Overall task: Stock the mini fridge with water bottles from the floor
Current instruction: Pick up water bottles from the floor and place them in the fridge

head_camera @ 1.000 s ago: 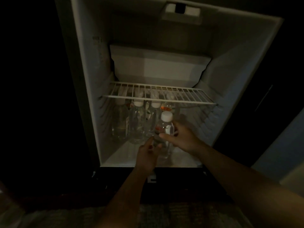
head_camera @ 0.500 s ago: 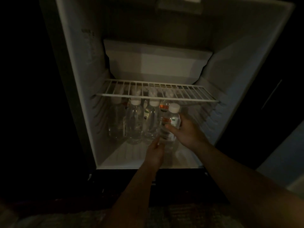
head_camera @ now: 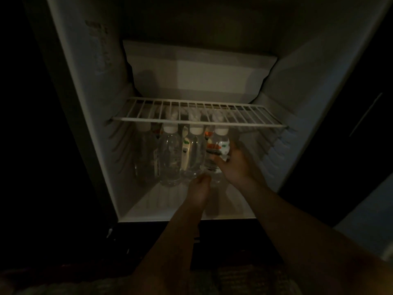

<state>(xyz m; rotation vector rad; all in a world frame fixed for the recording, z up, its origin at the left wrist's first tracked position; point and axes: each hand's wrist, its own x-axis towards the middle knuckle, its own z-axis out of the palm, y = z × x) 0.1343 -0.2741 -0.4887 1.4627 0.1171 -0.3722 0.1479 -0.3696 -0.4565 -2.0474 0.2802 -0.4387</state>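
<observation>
My left hand (head_camera: 198, 189) sits at the base of the bottle (head_camera: 221, 145); I cannot tell its curl. My right hand (head_camera: 236, 165) grips it, low in the fridge (head_camera: 148, 209), right of 3 others. I'd keep it upright, under the rack (head_camera: 197, 122).

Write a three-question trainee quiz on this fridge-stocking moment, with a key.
1. True or false: the front-row bottles lie on their sides.
2. Which hand grips the rightmost bottle? A left; B right; C neither.
3. Fill in: the bottles are ___ the wire shelf.
Key: 1 false. 2 B, the right hand. 3 below.
</observation>
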